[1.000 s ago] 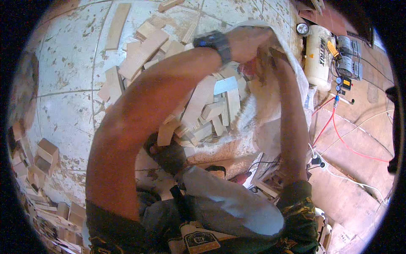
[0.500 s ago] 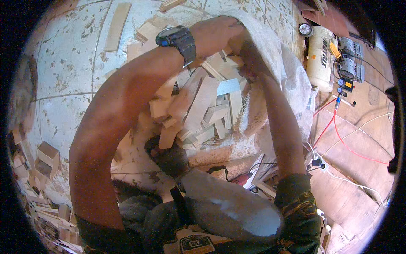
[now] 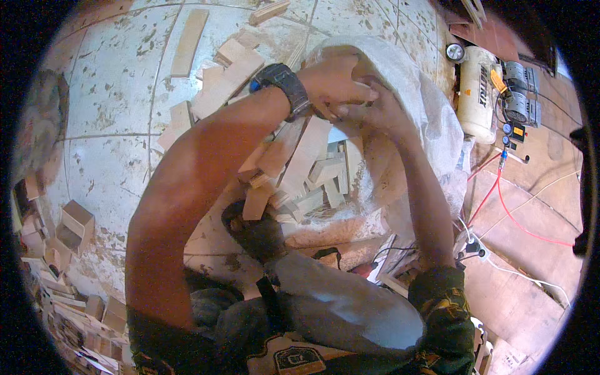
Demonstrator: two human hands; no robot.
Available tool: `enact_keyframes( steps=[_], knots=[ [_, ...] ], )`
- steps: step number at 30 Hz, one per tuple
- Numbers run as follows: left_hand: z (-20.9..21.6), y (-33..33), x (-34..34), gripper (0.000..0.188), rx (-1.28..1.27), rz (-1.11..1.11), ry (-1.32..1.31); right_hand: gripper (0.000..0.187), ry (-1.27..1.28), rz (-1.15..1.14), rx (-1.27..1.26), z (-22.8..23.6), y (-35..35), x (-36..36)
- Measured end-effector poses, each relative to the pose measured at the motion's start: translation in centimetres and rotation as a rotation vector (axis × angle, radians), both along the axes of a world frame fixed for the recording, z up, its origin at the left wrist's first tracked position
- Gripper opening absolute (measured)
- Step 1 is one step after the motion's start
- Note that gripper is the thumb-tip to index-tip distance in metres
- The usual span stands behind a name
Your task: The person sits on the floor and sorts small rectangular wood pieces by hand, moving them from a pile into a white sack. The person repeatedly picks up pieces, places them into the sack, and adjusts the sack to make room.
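A white woven sack (image 3: 431,119) stands in front of me, slightly to the right, its mouth toward me. Wood offcuts (image 3: 312,150) are heaped at its opening; how many lie inside I cannot tell. My left hand (image 3: 337,86), below a dark wristwatch (image 3: 282,87), reaches over the heap to the sack's upper rim with bent fingers. Right beside it, my right hand (image 3: 382,112) is closed at the same rim, and the two hands touch. Sack cloth appears gripped in both, though the fingers partly hide it.
A cream air compressor (image 3: 478,94) with a red hose (image 3: 509,215) stands at the right. White cables (image 3: 522,272) cross the boards there. More wood blocks (image 3: 75,225) lie at the left, and a flat strip (image 3: 190,44) on the tiled floor (image 3: 106,100). My foot (image 3: 253,231) is beside the heap.
My left hand has come down and toward me, bringing the sack's rim with it. My right hand has risen to meet it. The view has shifted slightly.
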State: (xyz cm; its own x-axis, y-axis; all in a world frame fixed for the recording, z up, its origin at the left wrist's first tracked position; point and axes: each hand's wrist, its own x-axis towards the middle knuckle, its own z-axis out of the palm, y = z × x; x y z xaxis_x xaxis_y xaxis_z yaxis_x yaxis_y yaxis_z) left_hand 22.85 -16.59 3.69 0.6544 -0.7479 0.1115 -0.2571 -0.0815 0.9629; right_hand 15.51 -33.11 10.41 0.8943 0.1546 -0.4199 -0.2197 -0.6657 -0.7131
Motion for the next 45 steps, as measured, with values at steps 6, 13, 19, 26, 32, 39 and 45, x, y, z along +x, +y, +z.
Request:
enact_keyframes(
  steps=[6,13,19,26,32,39,45],
  knots=[
    [-2.2,3.2,0.3,0.033,-0.103,0.274,0.495,0.071,0.021,0.042,-0.004,-2.2,-1.2,0.6],
    [-2.1,5.9,-1.7,0.064,-0.313,0.328,0.966,0.063,-0.047,0.040,-0.186,-2.4,-0.3,1.2],
    [-1.2,6.6,-1.7,0.065,-0.346,0.335,0.954,0.057,0.016,0.111,-0.287,-1.2,-1.2,6.3],
    [-1.1,9.5,-3.0,0.037,-0.285,0.328,0.987,0.050,-0.101,0.157,-0.359,-4.4,1.4,7.3],
    [-0.8,11.8,-4.3,0.032,-0.424,0.370,1.112,0.045,-0.083,0.197,-0.411,-4.1,0.3,6.9],
    [0.1,13.0,-6.5,0.039,-0.610,0.318,1.231,0.041,-0.127,0.342,-0.832,-1.6,1.0,-0.5],
    [1.5,13.6,-9.4,0.042,-0.707,0.432,1.148,0.056,-0.186,-0.217,-0.031,0.1,12.0,-5.7]
  ],
)
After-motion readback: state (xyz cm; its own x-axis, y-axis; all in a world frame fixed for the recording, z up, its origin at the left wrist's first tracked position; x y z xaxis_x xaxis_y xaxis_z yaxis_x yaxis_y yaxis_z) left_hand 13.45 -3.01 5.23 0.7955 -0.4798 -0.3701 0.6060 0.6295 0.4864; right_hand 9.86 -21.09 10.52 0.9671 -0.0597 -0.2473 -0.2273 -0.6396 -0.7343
